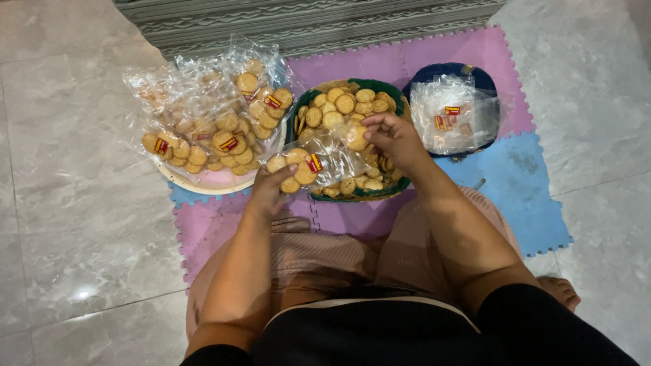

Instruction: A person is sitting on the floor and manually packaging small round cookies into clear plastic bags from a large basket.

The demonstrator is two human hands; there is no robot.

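Pale marble floor tiles surrounded pink and blue interlocking foam mats (475, 51), where a seated person worked over a round green-lined woven basket of small golden biscuits (347, 108). Left hand (270, 190), fingers curled shut, gripped a half-filled clear plastic bag with a red-and-yellow label (313, 163) over the basket's near edge, while right hand (393, 139) pinched one round biscuit (357, 135) at the bag's mouth; keeping that mouth wide and above the basket seemed wise. Filled bags heaped a pale pink round plate (217, 179) to the left, empty ones a dark blue bowl (447, 70) to the right.

Filled cookie packets (210, 129) on plate; perhaps empty wrappers (453, 116) in blue bowl (444, 70).
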